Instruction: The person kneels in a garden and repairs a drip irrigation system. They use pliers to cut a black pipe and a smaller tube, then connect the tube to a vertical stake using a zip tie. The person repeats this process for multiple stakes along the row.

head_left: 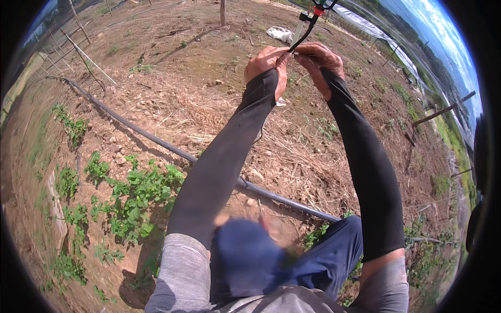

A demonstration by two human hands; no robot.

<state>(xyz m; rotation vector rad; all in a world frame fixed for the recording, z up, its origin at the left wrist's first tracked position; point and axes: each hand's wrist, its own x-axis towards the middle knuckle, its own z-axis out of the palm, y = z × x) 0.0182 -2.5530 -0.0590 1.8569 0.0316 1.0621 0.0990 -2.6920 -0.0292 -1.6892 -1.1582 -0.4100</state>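
Observation:
Both arms, in black sleeves, reach out in front of me with the hands close together. My left hand (267,65) pinches the lower end of a thin black tube (307,37). Against it, my right hand (324,58) also has its fingers closed around the tube's end. From there the tube curves up to a small sprinkler head (318,10) with red and black parts, cut off by the top edge. A pale, slim stake (299,30) stands beside the tube. Exactly what sits between my fingertips is hidden.
A thick black hose (148,136) crosses the ground diagonally before my knees. Leafy green plants (136,195) grow at the left, and dry straw (193,112) covers soil beyond. A white bundle (281,34) lies past my hands; a wooden post (223,13) stands far off.

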